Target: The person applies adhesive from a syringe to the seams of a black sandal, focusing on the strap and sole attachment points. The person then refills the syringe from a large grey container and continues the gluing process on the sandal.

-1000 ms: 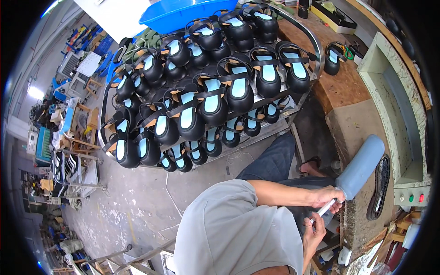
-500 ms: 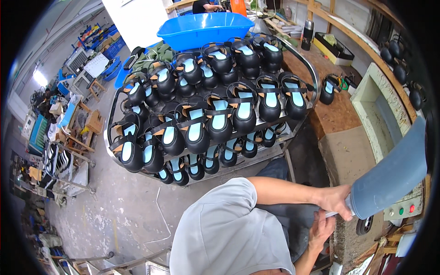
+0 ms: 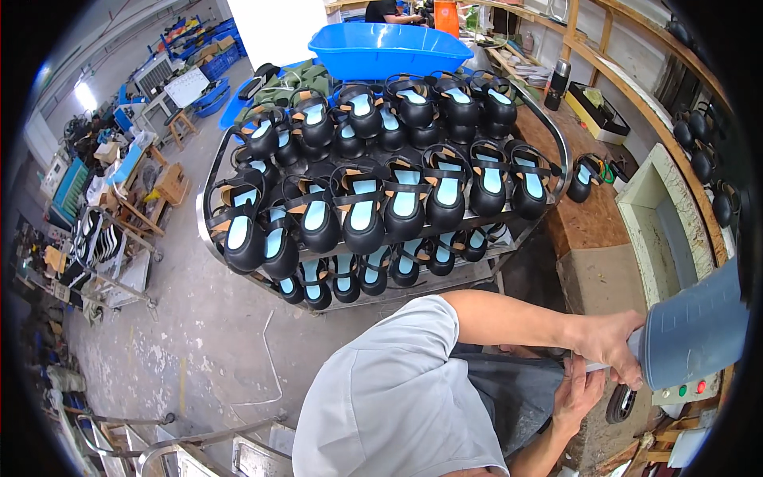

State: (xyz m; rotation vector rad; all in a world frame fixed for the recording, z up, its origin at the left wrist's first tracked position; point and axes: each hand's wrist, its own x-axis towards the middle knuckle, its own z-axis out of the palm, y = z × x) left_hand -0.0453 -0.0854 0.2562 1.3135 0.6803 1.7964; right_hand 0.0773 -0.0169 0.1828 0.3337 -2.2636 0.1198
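My left hand (image 3: pixel 610 343) reaches to the right and is closed on a pale, narrow piece (image 3: pixel 634 345) at the open end of a large grey-blue cylinder (image 3: pixel 693 332). What this piece is, I cannot make out. Just below, my right hand (image 3: pixel 579 395) has its fingers bent and pressed together against a pale strip (image 3: pixel 594 366) that seems to belong to the same piece. My left hand hides part of both. A dark, oval, ridged object (image 3: pixel 620 404) lies on the bench under the cylinder, beside my right hand.
A metal rack (image 3: pixel 563 171) carries rows of black shoes (image 3: pixel 362 211) with light blue insoles. Behind it stands a blue tub (image 3: pixel 389 49). A single shoe (image 3: pixel 582 180), a flask (image 3: pixel 558 84) and a yellow-black box (image 3: pixel 596 111) stand on the right-hand bench. Someone sits far back.
The whole view has shifted, so the rack sits further right in the picture. My hands and the cylinder also appear further right, and the left hand still grips at the cylinder's end.
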